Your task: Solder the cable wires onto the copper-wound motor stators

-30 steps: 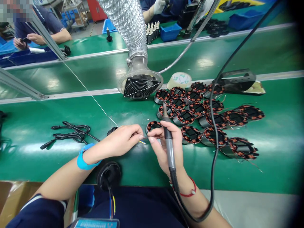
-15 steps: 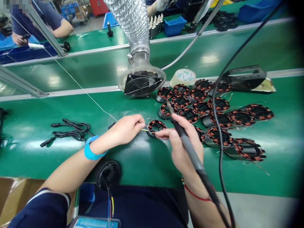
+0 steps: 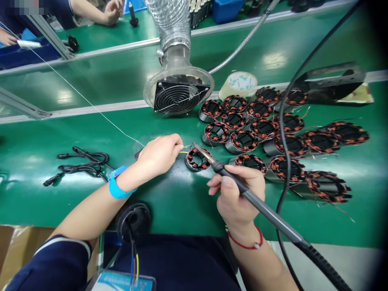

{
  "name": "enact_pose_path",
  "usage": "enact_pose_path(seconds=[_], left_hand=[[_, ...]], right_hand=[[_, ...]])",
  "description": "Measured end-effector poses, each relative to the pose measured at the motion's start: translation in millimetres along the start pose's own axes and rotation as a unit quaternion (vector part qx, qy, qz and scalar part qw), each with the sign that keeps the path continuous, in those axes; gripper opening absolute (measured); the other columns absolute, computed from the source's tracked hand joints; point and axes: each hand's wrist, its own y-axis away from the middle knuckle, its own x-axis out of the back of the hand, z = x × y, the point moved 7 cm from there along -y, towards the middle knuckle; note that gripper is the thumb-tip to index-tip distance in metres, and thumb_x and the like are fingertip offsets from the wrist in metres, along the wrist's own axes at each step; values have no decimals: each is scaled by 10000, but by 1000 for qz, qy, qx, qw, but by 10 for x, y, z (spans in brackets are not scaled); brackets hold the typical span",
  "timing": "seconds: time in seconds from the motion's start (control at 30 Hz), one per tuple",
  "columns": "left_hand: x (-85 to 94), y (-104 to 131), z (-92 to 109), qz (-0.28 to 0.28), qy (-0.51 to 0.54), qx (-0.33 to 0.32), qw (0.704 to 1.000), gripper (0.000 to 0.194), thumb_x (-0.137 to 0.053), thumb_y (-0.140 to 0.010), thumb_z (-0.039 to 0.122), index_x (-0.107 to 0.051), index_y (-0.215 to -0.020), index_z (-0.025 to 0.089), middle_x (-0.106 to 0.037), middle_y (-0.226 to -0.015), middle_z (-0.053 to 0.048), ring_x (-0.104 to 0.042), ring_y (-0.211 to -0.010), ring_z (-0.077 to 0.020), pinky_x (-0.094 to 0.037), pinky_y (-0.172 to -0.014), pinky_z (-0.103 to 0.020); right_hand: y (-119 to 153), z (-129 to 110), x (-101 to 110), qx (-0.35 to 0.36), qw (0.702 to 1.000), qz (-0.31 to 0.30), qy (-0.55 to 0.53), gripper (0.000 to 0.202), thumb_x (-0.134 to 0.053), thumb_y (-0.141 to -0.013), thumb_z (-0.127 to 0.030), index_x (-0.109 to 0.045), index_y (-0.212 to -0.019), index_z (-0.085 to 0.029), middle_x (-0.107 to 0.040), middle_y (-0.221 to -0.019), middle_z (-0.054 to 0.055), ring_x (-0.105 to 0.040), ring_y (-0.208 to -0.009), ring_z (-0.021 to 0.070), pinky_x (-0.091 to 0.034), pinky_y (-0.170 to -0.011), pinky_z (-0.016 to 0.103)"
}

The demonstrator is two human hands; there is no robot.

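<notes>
My right hand (image 3: 241,192) is wrapped round a soldering iron (image 3: 266,214), whose tip points left over a copper-wound stator ring (image 3: 197,159). The ring lies on the green bench just right of my left hand (image 3: 160,157). My left fingers are pinched on thin wire ends, a yellow one among them, beside the ring's upper left edge. A thin pale solder strand (image 3: 91,103) runs from the upper left down to my left hand. The iron's tip is close to the wire ends; whether they touch is too small to tell.
Several stators (image 3: 242,140) cover the right side. A fan-fronted fume duct (image 3: 178,97) hangs above the ring. A tape roll (image 3: 239,84), black cables (image 3: 81,161) and a black round housing (image 3: 133,220) lie around. Another person's hand (image 3: 113,11) is across the bench.
My right hand has turned the iron, so its tip has come down and left to the wire ends by the ring. The view has shifted slightly, and the other person's arm has moved.
</notes>
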Motion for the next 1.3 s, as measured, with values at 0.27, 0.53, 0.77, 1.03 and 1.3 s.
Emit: enact_pose_path(seconds=[0.27,0.53,0.77,1.03,1.3], left_hand=[[-7,-27,27,-7,-15,0,1000,210,-440,-951,269,-631,-923,188,-703,-863,-50,-621,-788,-212,-436,-680,-318],[5,-39,12,-11,16,3,1000,205,-439,-941,251,-629,-914,177,-706,-864,-47,-609,-771,-185,-443,-705,-309],[-11,-53,-17,-18,42,11,999,195,-438,-935,246,-610,-882,171,-699,-856,-48,-600,-760,-181,-424,-688,-308],[-11,-71,-13,-15,42,9,999,191,-431,-936,237,-599,-873,172,-693,-849,-46,-599,-747,-172,-414,-671,-300],[-7,-76,-6,-18,36,6,999,192,-426,-931,233,-603,-882,175,-694,-841,-45,-594,-740,-170,-415,-670,-297]], right_hand=[[8,60,-68,-42,999,-24,-11,103,-599,-919,-250,-557,-1006,-213,-668,-642,-58,-588,-398,84,-480,-373,172],[20,63,-53,-48,999,-11,-7,120,-618,-909,-261,-561,-1005,-216,-676,-651,-50,-611,-419,106,-502,-365,199],[9,64,-48,-50,999,-9,-1,131,-621,-910,-285,-556,-998,-213,-672,-648,-38,-611,-423,114,-499,-363,211],[16,59,-59,-49,999,-19,0,138,-612,-917,-298,-550,-1007,-214,-675,-660,-39,-607,-424,105,-502,-369,206],[22,63,-62,-52,998,-14,-15,137,-614,-915,-285,-556,-1022,-222,-676,-677,-42,-622,-443,107,-518,-382,210]])
